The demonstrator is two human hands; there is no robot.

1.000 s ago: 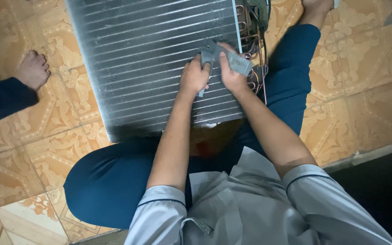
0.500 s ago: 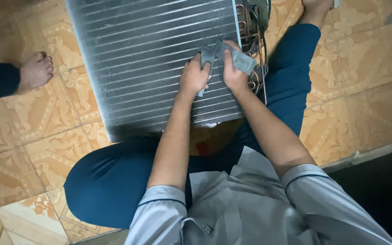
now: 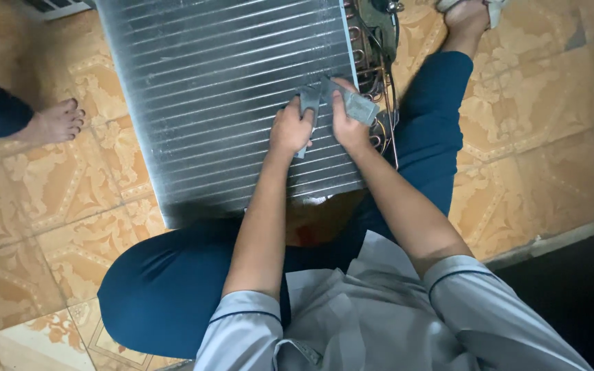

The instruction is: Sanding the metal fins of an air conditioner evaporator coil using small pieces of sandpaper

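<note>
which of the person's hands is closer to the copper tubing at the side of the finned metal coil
Right. The right hand lies by the coil's edge beside the copper tubing, holding a grey cloth. The left hand rests further in, on the fins.

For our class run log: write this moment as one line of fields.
left hand: gripping grey strip | right hand: pressing grey pad | work: finned metal coil on tiled floor | nearby: another person's bare foot

Coil panel on floor ahead of knees; cloth on panel's right edge; bystander's foot left
</note>
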